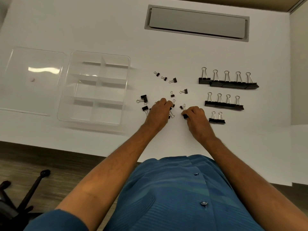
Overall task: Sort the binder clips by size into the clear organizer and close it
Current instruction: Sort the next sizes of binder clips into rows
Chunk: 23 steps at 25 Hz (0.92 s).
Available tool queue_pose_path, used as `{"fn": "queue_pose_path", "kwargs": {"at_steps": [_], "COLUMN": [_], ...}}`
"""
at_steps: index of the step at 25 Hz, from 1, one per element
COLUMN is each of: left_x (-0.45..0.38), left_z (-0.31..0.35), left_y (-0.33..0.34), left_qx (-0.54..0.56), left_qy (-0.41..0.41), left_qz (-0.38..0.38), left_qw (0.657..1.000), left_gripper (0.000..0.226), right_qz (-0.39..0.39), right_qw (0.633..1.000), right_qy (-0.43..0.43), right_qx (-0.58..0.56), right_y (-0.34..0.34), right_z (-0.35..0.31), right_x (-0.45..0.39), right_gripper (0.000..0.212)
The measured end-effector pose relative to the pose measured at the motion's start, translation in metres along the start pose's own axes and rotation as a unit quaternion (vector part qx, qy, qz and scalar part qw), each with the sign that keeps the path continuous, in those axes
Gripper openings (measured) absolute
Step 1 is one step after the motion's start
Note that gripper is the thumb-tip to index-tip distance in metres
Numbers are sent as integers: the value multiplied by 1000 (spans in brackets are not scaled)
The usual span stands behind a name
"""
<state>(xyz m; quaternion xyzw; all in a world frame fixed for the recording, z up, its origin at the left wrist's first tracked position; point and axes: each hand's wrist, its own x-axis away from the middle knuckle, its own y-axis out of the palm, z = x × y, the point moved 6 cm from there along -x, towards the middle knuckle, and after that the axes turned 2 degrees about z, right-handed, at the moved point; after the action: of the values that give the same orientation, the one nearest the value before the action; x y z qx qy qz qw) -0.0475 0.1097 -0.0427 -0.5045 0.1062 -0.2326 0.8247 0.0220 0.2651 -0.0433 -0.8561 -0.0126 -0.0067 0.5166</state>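
A clear organizer (66,97) with several empty compartments lies open at the left of the white table, its lid (35,80) flat beside it. Small black binder clips (173,80) are scattered in the middle. At the right stand three rows of clips: the largest (228,84), a medium row (224,105), and two smaller ones (216,120). My left hand (158,114) rests curled over the loose pile, fingers closed on small clips. My right hand (196,117) pinches a small black clip (185,116) just left of the two-clip row.
A grey cable hatch (196,24) is set into the table at the back. The table's front edge (66,147) runs just before my body. A black chair base (20,197) stands on the wood floor at lower left.
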Motion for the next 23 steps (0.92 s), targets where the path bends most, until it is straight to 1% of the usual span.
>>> {"fn": "queue_pose_path", "kwargs": {"at_steps": [5, 8, 11, 14, 15, 17, 19, 21, 23], "left_x": [4, 7, 10, 11, 10, 8, 3, -4, -13], "left_z": [6, 8, 12, 30, 39, 60, 88, 117, 144], "left_y": [-4, -11, -19, -23, -19, -4, 13, 25, 37], "left_qx": [2, 25, 106, 222, 258, 332, 373, 377, 357], "left_qy": [-8, -23, -77, -126, -149, -202, -223, -206, -181], "left_qz": [30, 34, 48, 70, 64, 25, -20, -44, -61], "left_qw": [1000, 999, 990, 964, 953, 921, 900, 902, 914], "left_gripper": [29, 21, 18, 16, 13, 10, 8, 7, 6], "right_qz": [-8, -25, -20, 2, 9, 28, 57, 89, 114], "right_qw": [1000, 999, 998, 995, 994, 991, 987, 981, 975], "right_qy": [0, -4, -3, 20, 31, 59, 93, 125, 152], "right_qx": [-15, -39, -68, -97, -104, -114, -119, -121, -119], "right_y": [-1, -7, -22, -40, -45, -57, -70, -83, -93], "right_z": [3, 1, 1, 12, 19, 38, 63, 88, 112], "right_x": [2, 4, 13, 33, 40, 55, 70, 83, 93], "right_gripper": [31, 33, 35, 34, 34, 33, 33, 33, 33]}}
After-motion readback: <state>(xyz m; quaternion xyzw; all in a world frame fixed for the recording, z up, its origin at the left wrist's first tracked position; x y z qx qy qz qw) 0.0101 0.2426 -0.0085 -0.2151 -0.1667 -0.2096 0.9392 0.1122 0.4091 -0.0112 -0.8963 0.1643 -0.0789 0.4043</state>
